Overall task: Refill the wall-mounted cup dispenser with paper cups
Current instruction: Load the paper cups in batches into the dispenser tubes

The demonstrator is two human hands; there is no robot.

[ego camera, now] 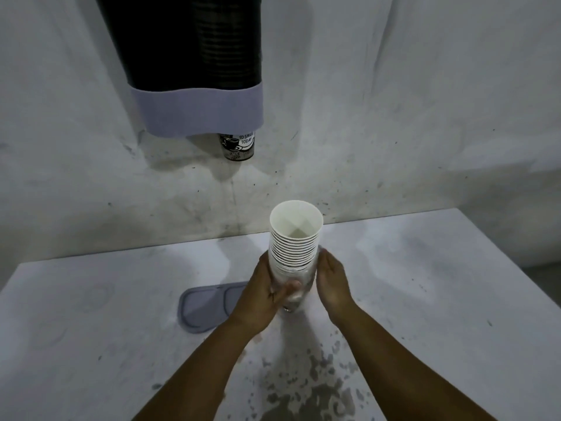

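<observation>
While both hands sit at centre frame, the stack of paper cups (294,244) stands upright between them, mouth up, white insides showing, rims nested tight, lower part wrapped in what looks like a clear plastic sleeve. Left hand (267,294) has its grip closed round the lower stack, thumb (290,288) across the front of the sleeve, fingers curled behind. Right hand (332,282) lies against the right side of the stack with fingers fairly straight, palm turned in toward the cups; grip looks flat and pressing, not wrapped. Cannot tell if the stack's base touches the tabletop (440,299) or is held just above it. Cup dispenser (194,68) is at upper left of frame on the wall (394,101): dark see-through tube with cup rims visible inside, pale lilac collar at its bottom end, one printed cup (238,145) poking out below the collar. Dispenser is well above and left of the held stack. Grey lid-like tray (209,305) lies flat on the tabletop just left of the left wrist, partly hidden by the forearm. Dark splotches mark the tabletop at bottom centre between the two forearms.
</observation>
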